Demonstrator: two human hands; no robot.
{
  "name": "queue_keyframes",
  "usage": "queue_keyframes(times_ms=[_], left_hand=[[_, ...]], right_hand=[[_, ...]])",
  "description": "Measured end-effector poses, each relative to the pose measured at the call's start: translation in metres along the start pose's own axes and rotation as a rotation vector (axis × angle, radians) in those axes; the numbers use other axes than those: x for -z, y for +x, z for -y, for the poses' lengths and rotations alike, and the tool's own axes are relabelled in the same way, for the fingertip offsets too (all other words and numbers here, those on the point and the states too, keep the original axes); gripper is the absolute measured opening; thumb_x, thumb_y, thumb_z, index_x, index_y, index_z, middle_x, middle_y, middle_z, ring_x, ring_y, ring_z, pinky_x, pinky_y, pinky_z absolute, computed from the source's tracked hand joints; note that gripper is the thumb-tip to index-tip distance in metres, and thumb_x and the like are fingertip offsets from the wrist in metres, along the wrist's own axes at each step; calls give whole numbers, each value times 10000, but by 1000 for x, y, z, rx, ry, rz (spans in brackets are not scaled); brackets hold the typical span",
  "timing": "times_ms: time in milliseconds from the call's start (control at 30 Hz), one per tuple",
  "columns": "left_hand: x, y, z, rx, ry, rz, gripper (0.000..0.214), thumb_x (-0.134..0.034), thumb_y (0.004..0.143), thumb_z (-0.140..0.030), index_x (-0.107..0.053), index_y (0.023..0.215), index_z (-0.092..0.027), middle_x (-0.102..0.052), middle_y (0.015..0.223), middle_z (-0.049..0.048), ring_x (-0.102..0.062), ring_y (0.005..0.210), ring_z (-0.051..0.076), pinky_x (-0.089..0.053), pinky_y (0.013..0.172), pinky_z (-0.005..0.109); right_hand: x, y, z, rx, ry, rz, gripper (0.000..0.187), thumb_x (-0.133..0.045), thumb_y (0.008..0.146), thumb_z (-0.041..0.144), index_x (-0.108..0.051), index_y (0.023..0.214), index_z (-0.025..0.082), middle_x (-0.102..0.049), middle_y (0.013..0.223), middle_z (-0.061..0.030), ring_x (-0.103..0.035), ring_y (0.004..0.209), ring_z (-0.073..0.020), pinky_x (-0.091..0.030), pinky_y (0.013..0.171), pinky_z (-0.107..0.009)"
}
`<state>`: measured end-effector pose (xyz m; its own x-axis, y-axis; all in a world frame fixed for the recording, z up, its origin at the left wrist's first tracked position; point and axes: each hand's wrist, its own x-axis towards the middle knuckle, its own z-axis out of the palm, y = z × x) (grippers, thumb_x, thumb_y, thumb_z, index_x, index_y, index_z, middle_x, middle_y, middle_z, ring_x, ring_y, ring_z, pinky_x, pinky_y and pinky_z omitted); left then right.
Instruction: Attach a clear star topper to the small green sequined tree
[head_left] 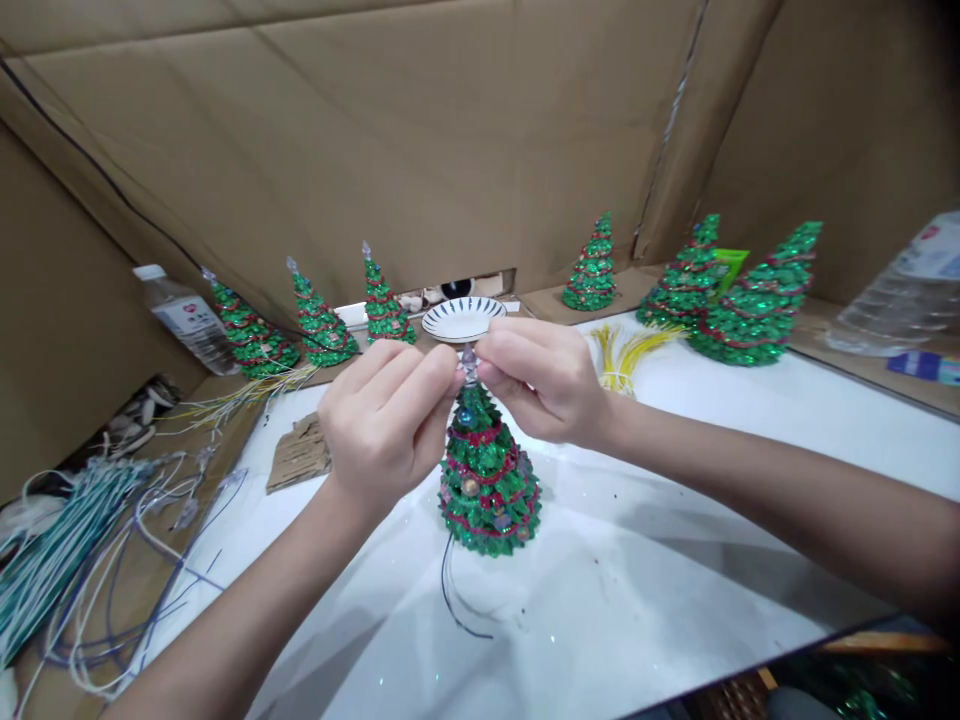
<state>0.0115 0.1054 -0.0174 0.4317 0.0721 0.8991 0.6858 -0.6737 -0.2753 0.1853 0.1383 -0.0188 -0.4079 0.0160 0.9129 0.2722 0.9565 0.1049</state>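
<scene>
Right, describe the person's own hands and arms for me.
The left hand and right hand are bare, with no gloves, rings or bracelets visible. The left forearm and right forearm are slim, with no sleeve showing, though deep shade hides the right one's far end.

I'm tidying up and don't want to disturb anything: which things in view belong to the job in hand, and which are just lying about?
In the job:
translucent topper, held by left hand and right hand
decorated Christmas tree beneath it
probably the other trees behind

Seemingly just lying about:
left plastic bottle
right plastic bottle
cardboard scrap
</scene>
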Motion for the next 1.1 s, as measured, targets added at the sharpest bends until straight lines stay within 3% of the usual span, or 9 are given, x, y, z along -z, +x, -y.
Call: queue_keyframes(times_ms=[200, 467, 633, 700, 767, 833, 900, 1000, 1100], left_hand=[[-4, -7, -1, 71, -38, -46, 94, -532, 843, -128, -596, 901, -165, -572, 676, 29, -536, 678, 149, -419, 586, 262], [4, -1, -2, 82, -64, 53, 85, -514, 852, -135, -586, 885, -165, -600, 684, 21, -530, 642, 140, -408, 582, 263], [11, -10, -11, 285, -317, 192, 390, -567, 824, -282, -484, 1195, -198, -646, 1027, 67, -610, 891, 187, -490, 769, 319], [11, -14, -16, 436, -470, 272, 625, -643, 761, -315, -369, 1309, -193, -596, 1188, 100, -596, 1025, 206, -494, 864, 335], [7, -17, -20, 557, -592, 301, 695, -676, 742, -338, -340, 1333, -190, -556, 1265, 119, -568, 1110, 219, -489, 904, 335], [3, -18, -24, 659, -681, 364, 584, -679, 751, -377, -449, 1253, -184, -589, 1228, 119, -579, 1102, 235, -497, 891, 342], [-2, -20, -26, 752, -738, 474, 408, -653, 776, -410, -571, 1092, -165, -673, 1042, 97, -632, 962, 232, -515, 817, 344], [-5, -22, -29, 832, -755, 560, 282, -609, 801, -414, -630, 886, -146, -683, 783, 50, -630, 743, 196, -505, 692, 316], [-6, -23, -29, 838, -777, 566, 251, -597, 798, -393, -636, 825, -146, -670, 757, 37, -608, 709, 181, -486, 656, 293]], right_hand=[[9, 8, -3, 69, -56, 102, 217, -446, 928, 196, -434, 712, 176, -338, 672, 20, -344, 620, -88, -273, 574, -237], [3, 2, -1, -35, 75, 70, 202, -420, 936, 196, -440, 737, 167, -356, 674, 17, -342, 619, -86, -307, 598, -227], [17, 20, 2, -107, 177, 220, 306, -425, 928, 280, -407, 644, 168, -327, 587, 41, -315, 551, -65, -269, 543, -217], [22, 34, 2, -169, 168, 313, 365, -490, 890, 360, -399, 597, 162, -317, 541, 53, -292, 509, -50, -240, 507, -210], [23, 47, 0, -209, 125, 453, 421, -550, 841, 420, -394, 552, 156, -307, 503, 62, -264, 481, -39, -211, 484, -209], [22, 57, -2, -201, 128, 595, 430, -540, 844, 412, -411, 528, 150, -300, 476, 65, -250, 467, -34, -200, 474, -207], [20, 63, -4, -169, 175, 679, 412, -502, 866, 335, -414, 512, 145, -279, 453, 71, -228, 458, -31, -195, 466, -202], [16, 63, -5, -139, 238, 682, 379, -496, 834, 203, -354, 487, 147, -218, 448, 79, -188, 459, -28, -182, 454, -195], [15, 60, -6, -116, 284, 647, 357, -491, 803, 145, -323, 488, 153, -191, 470, 80, -186, 457, -25, -185, 450, -188]])
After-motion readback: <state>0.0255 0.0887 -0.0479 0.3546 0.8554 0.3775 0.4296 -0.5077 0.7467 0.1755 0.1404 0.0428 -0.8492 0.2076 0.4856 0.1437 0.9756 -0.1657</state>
